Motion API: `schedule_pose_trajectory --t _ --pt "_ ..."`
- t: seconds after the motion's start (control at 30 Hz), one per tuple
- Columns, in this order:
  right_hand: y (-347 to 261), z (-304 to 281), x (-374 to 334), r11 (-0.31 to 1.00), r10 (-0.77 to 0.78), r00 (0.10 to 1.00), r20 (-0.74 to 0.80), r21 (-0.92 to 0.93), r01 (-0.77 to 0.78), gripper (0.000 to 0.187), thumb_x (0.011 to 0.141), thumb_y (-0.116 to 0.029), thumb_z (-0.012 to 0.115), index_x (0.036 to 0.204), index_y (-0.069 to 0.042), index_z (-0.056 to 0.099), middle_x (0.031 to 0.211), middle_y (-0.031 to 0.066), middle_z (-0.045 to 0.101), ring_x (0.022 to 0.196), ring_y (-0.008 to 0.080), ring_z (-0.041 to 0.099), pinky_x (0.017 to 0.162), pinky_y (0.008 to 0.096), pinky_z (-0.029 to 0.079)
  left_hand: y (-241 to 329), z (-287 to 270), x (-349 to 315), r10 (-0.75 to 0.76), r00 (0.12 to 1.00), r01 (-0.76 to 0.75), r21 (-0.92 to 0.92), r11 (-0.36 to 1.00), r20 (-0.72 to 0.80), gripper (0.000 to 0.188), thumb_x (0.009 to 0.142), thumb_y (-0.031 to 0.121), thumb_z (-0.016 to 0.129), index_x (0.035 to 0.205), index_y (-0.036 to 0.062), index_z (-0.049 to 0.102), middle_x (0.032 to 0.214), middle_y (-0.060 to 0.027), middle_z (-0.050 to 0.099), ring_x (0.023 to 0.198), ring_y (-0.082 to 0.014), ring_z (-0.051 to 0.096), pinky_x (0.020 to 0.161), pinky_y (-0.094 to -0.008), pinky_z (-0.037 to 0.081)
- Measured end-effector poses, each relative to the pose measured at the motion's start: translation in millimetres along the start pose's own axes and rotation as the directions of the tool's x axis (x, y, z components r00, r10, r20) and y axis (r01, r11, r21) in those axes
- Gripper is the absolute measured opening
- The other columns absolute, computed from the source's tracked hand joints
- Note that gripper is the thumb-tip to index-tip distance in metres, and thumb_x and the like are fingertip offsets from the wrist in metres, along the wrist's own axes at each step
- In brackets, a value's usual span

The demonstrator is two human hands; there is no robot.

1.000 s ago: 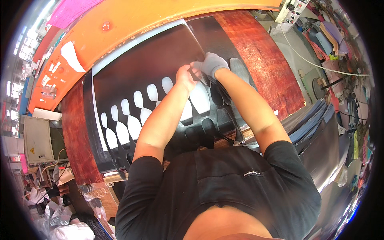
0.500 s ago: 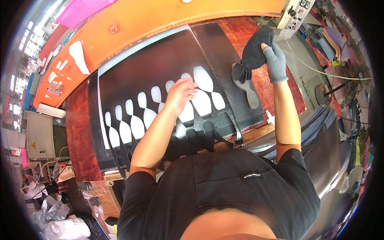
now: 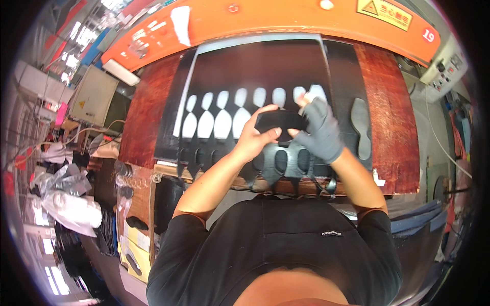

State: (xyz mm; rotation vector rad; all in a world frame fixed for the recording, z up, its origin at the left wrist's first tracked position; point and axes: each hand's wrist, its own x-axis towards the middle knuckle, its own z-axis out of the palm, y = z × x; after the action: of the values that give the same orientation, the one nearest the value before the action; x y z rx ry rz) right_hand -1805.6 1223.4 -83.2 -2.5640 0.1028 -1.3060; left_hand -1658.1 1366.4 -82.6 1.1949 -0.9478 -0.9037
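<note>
A black sheet (image 3: 265, 71) lies on a reddish-brown cutting bed (image 3: 388, 117), with a row of sole-shaped holes (image 3: 223, 124) cut through it. My bare left hand (image 3: 255, 140) and my right hand (image 3: 319, 132), in a grey fingerless glove, both grip a black sole-shaped cutter (image 3: 279, 121) over the sheet, just right of the last hole. A cut grey sole piece (image 3: 360, 122) lies on the dark strip to the right of my gloved hand.
An orange machine head (image 3: 286, 15) spans the far side of the bed. A control box (image 3: 444, 66) stands at the right. Black offcut webbing (image 3: 286, 163) hangs over the near edge. Boxes, bags and dark pieces fill the left side (image 3: 71, 204).
My right hand has come back from the far right, where it held a black piece up, to the sheet's middle. Both hands now meet on the cutter. The view shifted.
</note>
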Motion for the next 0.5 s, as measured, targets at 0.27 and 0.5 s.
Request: schedule_pose_trajectory --t 0.27,0.5 --pt "-17.1 61.2 26.3 0.961 0.207 0.715 0.667 -0.003 -0.276 0.045 0.074 -0.039 0.067 0.104 -0.008 0.055 0.085 0.0153 0.06 0.083 0.032 0.06 0.073 0.0395 0.046 -28.1 -103.1 -17.9 0.249 0.963 -0.255 0.051 0.966 0.1 0.041 0.075 0.006 0.071 0.11 0.0069 0.049 0.118 -0.0073 0.053 0.111 -0.0151 0.048 0.093 -0.032 0.04" --pt "-42.5 154.6 46.3 0.853 0.35 0.747 0.565 -0.522 -0.005 0.036 0.079 -0.033 0.061 0.1 -0.005 0.052 0.093 0.0119 0.059 0.083 0.0288 0.059 0.071 0.0403 0.045 -102.0 -168.2 23.9 0.399 0.905 -0.188 0.703 0.686 -0.148 0.065 0.059 -0.009 0.057 0.12 0.0025 0.043 0.119 -0.0197 0.044 0.112 -0.039 0.042 0.097 -0.0425 0.036"
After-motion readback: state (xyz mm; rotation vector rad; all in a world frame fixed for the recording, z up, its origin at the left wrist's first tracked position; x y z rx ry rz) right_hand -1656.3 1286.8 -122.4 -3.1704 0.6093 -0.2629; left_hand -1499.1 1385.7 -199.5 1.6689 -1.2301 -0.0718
